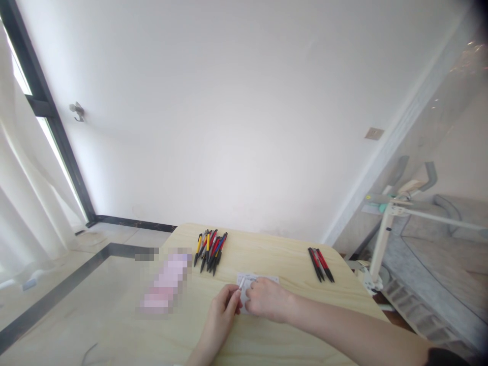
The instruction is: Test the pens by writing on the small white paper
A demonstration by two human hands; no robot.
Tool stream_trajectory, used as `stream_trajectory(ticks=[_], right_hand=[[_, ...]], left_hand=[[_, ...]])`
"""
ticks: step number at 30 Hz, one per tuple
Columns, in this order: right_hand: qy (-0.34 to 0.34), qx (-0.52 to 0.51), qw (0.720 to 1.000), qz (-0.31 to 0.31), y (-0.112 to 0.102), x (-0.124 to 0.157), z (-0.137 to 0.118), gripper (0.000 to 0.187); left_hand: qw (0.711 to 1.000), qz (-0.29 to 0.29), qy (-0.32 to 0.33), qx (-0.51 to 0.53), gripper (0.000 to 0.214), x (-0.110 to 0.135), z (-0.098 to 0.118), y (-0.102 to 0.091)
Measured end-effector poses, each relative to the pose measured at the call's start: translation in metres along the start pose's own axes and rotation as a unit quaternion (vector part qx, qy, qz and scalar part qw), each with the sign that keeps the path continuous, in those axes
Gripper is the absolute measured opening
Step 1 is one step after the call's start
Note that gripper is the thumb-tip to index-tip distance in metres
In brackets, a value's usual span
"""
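My left hand [225, 304] is closed, thumb against fingers, on a thin white strip [241, 283] that sticks up from the pinch. Close on its right, my right hand [269, 300] is curled with the knuckles up; its fingertips are hidden, so what they hold cannot be made out. Under both hands lies a pale sheet with grey print [275, 279], partly covered by the right hand. Beyond the left hand is a loose pile of pens [209, 250] with yellow, red, grey and blue barrels and black tips.
Several red-and-black pens [321, 264] lie side by side at the right of the light wood table [274, 254]. A blurred pink item [168, 284] is at the table's left. A white wall [236, 127] stands behind, exercise equipment [385, 239] to the right.
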State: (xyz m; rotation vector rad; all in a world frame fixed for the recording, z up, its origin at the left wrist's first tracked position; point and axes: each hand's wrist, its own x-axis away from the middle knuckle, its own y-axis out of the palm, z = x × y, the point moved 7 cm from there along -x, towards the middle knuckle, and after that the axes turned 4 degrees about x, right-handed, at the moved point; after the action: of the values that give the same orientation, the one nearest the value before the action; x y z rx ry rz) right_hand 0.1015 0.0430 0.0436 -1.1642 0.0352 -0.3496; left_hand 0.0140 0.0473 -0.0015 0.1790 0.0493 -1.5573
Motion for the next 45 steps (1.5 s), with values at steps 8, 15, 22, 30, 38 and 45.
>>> stream_trajectory(ticks=[8, 15, 22, 30, 38, 45], right_hand=[[0.044, -0.047, 0.998, 0.025, -0.025, 0.013, 0.02, 0.015], [0.14, -0.109, 0.984, 0.033, -0.032, 0.024, 0.046, 0.012], [0.289, -0.266, 0.903, 0.172, -0.039, 0.046, 0.072, 0.012], [0.355, -0.444, 0.77, 0.291, -0.013, 0.073, 0.081, 0.012], [0.399, -0.545, 0.64, 0.368, 0.008, 0.085, 0.078, 0.01], [0.411, -0.658, 0.451, 0.441, 0.017, 0.089, 0.071, 0.021]], left_hand=[[1.0, 0.002, -0.002, 0.0, 0.026, 0.001, -0.002, 0.0], [1.0, 0.004, -0.005, 0.004, 0.027, 0.001, -0.001, 0.001], [1.0, -0.006, -0.006, -0.007, 0.027, 0.002, 0.002, 0.002], [1.0, -0.017, -0.005, -0.023, 0.026, 0.001, 0.001, 0.003], [0.998, -0.027, -0.009, -0.047, 0.025, 0.0, 0.001, 0.005], [0.998, -0.023, -0.014, -0.06, 0.029, 0.001, -0.002, 0.006]])
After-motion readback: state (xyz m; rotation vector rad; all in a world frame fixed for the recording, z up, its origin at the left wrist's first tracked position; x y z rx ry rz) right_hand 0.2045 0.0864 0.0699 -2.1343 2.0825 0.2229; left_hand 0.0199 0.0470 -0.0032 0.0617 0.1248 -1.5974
